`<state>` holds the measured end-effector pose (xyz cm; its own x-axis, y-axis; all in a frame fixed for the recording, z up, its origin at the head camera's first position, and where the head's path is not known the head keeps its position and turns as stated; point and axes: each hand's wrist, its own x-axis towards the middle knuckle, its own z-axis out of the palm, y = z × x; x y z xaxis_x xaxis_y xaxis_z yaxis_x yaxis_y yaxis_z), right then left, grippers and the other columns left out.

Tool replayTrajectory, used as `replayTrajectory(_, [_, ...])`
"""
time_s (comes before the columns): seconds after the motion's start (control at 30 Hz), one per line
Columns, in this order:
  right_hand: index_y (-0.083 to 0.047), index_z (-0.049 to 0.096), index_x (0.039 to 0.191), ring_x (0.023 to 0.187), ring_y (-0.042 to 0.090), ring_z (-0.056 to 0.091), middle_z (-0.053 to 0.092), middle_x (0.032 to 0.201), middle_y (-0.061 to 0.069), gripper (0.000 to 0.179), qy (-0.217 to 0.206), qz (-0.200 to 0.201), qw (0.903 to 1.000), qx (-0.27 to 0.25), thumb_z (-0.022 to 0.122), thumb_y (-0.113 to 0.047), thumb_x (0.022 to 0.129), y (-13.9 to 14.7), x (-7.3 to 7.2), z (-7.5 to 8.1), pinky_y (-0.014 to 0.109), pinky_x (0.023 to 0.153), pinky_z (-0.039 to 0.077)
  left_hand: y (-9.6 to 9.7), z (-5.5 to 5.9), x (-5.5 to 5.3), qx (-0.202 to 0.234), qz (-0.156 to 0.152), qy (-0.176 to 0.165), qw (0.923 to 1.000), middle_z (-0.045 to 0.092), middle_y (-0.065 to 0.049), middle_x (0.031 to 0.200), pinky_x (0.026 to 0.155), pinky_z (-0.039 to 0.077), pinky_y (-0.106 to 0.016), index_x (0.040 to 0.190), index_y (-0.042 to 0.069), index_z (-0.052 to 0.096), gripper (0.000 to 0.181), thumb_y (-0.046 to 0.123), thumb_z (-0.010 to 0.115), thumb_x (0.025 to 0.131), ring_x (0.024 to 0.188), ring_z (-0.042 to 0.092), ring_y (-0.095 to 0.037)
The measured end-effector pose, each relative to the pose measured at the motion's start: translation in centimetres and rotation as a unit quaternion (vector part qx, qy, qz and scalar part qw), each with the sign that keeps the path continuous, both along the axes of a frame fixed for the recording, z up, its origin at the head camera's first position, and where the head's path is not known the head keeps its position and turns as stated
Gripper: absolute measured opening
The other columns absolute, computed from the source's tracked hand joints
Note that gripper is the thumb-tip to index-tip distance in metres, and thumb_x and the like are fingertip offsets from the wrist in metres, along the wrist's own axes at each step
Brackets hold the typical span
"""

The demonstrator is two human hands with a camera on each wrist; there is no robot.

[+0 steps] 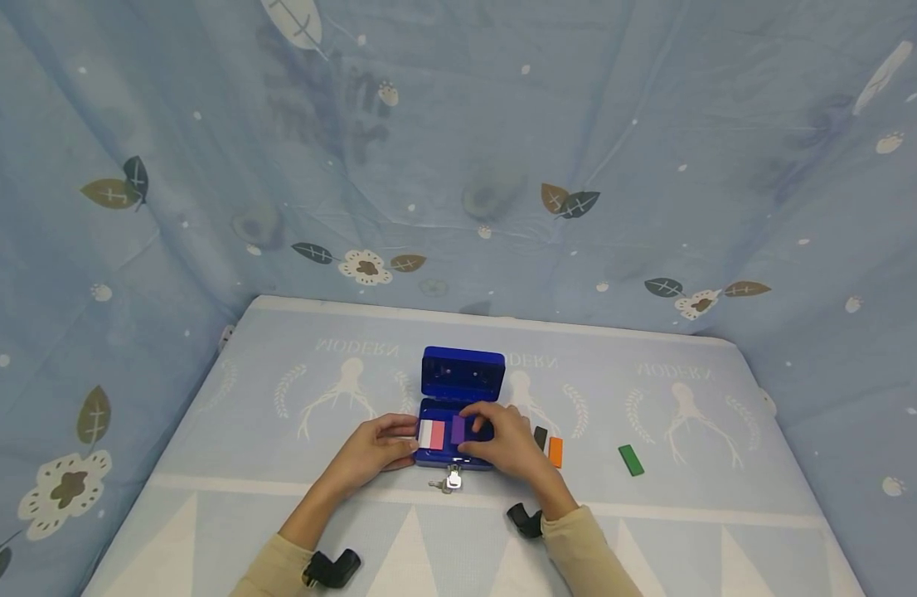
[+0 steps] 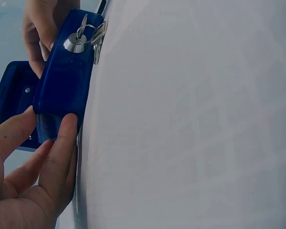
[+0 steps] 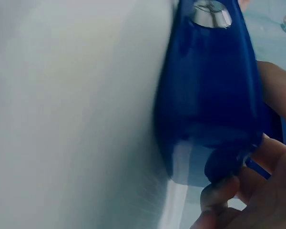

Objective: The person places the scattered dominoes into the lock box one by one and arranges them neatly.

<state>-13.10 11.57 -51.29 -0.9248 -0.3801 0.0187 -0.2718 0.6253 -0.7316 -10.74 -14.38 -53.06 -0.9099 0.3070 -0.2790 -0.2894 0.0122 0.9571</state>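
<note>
An open blue cash box [image 1: 454, 458] lies on the table with its lid [image 1: 462, 375] raised at the back. Inside, at the left, a white block [image 1: 425, 434] and a pink block [image 1: 438, 435] lie side by side. My right hand [image 1: 507, 439] reaches into the box and pinches a purple block [image 1: 458, 429] between thumb and fingers. With fairly straight fingers, my left hand [image 1: 369, 452] touches the box's left end; in the left wrist view its thumb rests by the rim. Keys [image 2: 97, 40] hang from the lock [image 2: 75, 44] on the front.
Right of the box lie a black block [image 1: 540, 436], an orange block [image 1: 555, 453] and, farther off, a green block [image 1: 631, 460]. A patterned cloth covers the table [image 1: 294, 327]. Blue printed curtain [image 1: 458, 124] hangs behind and at both sides.
</note>
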Motion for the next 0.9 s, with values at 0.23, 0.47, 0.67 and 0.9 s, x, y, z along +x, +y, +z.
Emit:
replayTrajectory(0.23, [-0.022,0.072,0.112,0.080,0.019,0.043,0.054,0.084,-0.008,0.041,0.017,-0.009,0.9975,0.068,0.088,-0.033,0.077,-0.8,0.0,-0.4,0.038,0.069,0.029,0.0,0.2,0.0,-0.003,0.001,0.000,1.0000,0.058,-0.026,0.128,0.086,0.059,-0.040,0.136,-0.010,0.050,0.051,0.005,0.071,0.093,0.110,0.064,-0.032])
replayTrajectory(0.47, [-0.023,0.073,0.112,0.077,0.019,0.041,0.051,0.079,-0.006,0.041,0.019,-0.023,0.9923,0.120,0.088,-0.035,0.076,-1.6,0.1,-0.1,0.037,0.065,0.026,0.1,0.4,0.0,-0.005,0.001,-0.002,1.0000,0.057,-0.026,0.129,0.087,0.059,-0.040,0.136,-0.010,0.050,0.051,0.005,0.071,0.093,0.110,0.064,-0.031])
replayTrajectory(0.67, [-0.023,0.073,0.112,0.076,0.020,0.040,0.050,0.078,-0.004,0.041,0.021,-0.029,0.9907,0.131,0.089,-0.034,0.075,-2.0,0.1,0.0,0.037,0.065,0.026,0.0,0.3,0.0,-0.005,0.003,-0.003,1.0000,0.058,-0.025,0.128,0.087,0.059,-0.040,0.136,-0.010,0.051,0.050,0.005,0.071,0.093,0.110,0.064,-0.031])
replayTrajectory(0.9, [-0.023,0.072,0.115,0.077,0.020,0.040,0.051,0.078,-0.004,0.044,0.016,-0.030,0.9907,0.131,0.088,-0.035,0.076,-2.0,0.2,0.0,0.038,0.065,0.026,0.1,0.2,0.0,-0.009,0.005,-0.005,0.9999,0.058,-0.024,0.127,0.086,0.059,-0.040,0.135,-0.010,0.052,0.049,0.006,0.071,0.092,0.109,0.065,-0.031])
